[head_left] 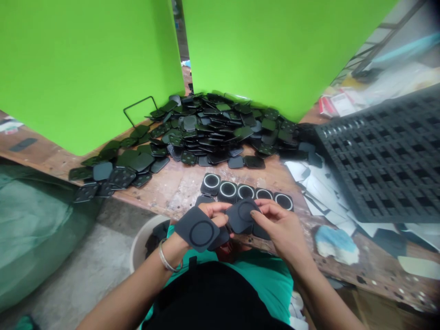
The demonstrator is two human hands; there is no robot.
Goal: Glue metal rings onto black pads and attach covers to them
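Observation:
My left hand (215,213) is closed on a dark square pad (200,231) with a ring mark, which lies over my wrist and palm. My right hand (275,220) pinches a second dark square pad (242,216) with a fainter ring, between thumb and fingers. The fingertips of my left hand are close to this second pad's left edge. Just beyond my hands, a row of several black square pieces with white rings (246,193) lies on the wooden table (178,183). More dark squares sit partly hidden behind my hands.
A large heap of black square plates (206,133) spreads against green boards (240,46). At the right are a black plastic crate (385,156), white sheets (319,192) and a blue-white sponge (337,244). Below the table edge stands a white bucket (137,240) with dark pieces.

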